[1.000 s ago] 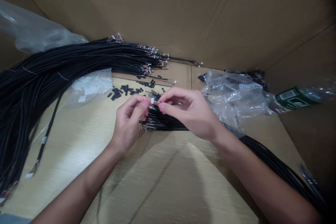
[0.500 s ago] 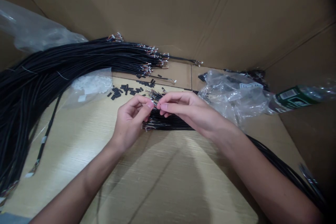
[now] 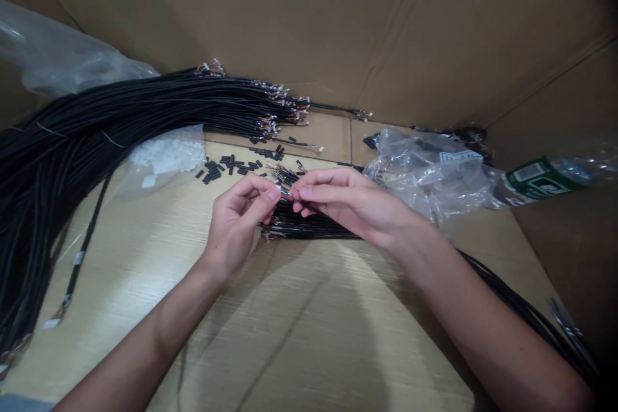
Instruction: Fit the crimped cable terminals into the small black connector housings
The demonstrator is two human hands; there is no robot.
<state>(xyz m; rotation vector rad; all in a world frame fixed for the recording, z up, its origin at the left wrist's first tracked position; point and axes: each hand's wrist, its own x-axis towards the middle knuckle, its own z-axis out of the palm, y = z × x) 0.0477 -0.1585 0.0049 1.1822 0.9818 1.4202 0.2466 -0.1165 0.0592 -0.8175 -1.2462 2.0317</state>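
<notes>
Between thumb and forefinger my left hand (image 3: 241, 212) pinches a small white connector (image 3: 279, 188). My right hand (image 3: 342, 199), closed in a pinch, grips the thin wires (image 3: 286, 192) at the end of a black cable, right beside the connector. The fingertips of both hands nearly meet. Whether the wires sit inside the connector is too small to tell. Under and behind the hands lies a bundle of black cables (image 3: 313, 228) with bare wire ends pointing left, partly hidden by my right hand.
Short black tube pieces (image 3: 232, 164) lie scattered behind my left hand. A clear bag of white connectors (image 3: 168, 158) is at left, beside a large black cable bundle (image 3: 145, 103). Clear plastic bags (image 3: 425, 174) and a green-labelled bottle (image 3: 545, 179) lie at right. Cardboard walls (image 3: 313, 26) enclose the table.
My right hand's fingertips have shifted slightly, and the wires between the two hands now show more plainly. My left hand has moved slightly left, still pinching the white connector.
</notes>
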